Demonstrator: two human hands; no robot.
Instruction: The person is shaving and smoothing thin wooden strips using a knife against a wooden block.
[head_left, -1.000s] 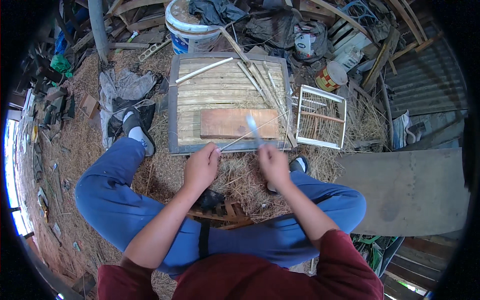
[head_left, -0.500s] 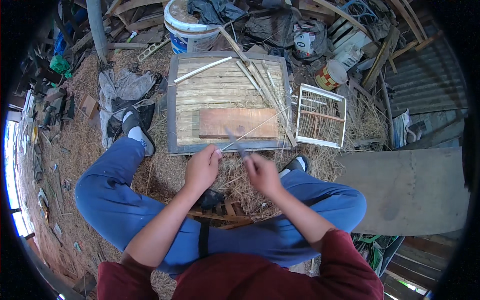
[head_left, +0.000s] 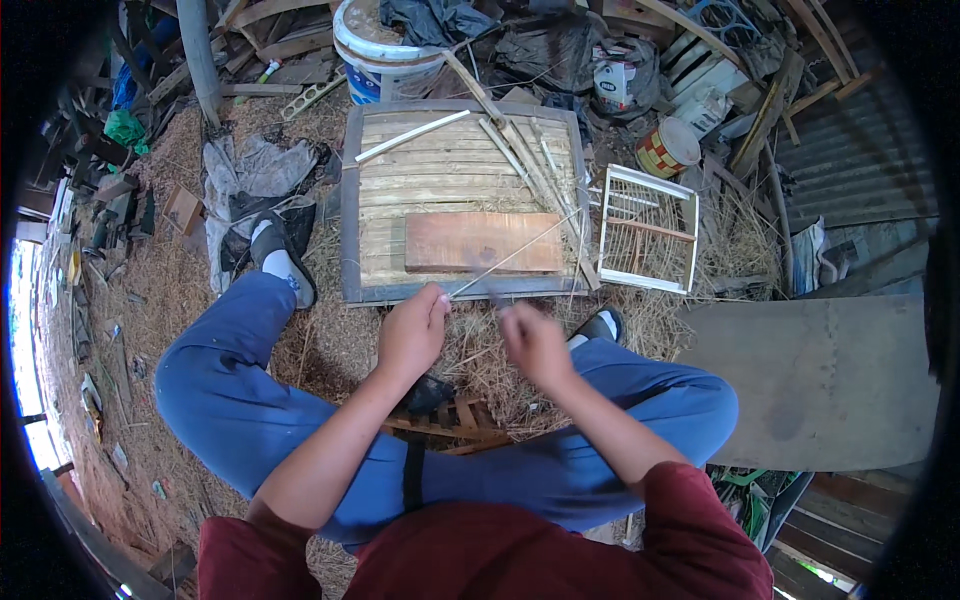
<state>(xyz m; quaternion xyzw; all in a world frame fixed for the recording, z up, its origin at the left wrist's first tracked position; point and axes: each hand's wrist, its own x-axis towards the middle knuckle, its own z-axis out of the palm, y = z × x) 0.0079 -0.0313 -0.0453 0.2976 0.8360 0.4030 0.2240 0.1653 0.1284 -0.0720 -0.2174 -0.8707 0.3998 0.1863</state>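
My left hand (head_left: 413,332) is closed, pinching the near end of a thin, pale stick (head_left: 533,240). The stick slants away to the right over a reddish-brown wooden board (head_left: 470,238). To its right, my right hand (head_left: 535,345) is wrapped round the handle of a knife (head_left: 492,284), whose dark blade is smeared by motion. The blade lies close to the stick; whether they touch I cannot tell. Under the board is a low slatted wooden stand (head_left: 380,202) with a grey frame.
Loose strips (head_left: 412,136) lie on the stand. A white-framed slatted rack (head_left: 648,282) sits to its right, near a red-and-yellow tin (head_left: 667,150). A large white bucket (head_left: 385,50) is behind. A flat grey sheet (head_left: 810,380) lies at right; straw and shavings (head_left: 150,330) cover the ground.
My right hand has moved slightly right with the knife, away from the left hand. The left hand keeps its pinch on the stick, and the whole view has shifted a little.
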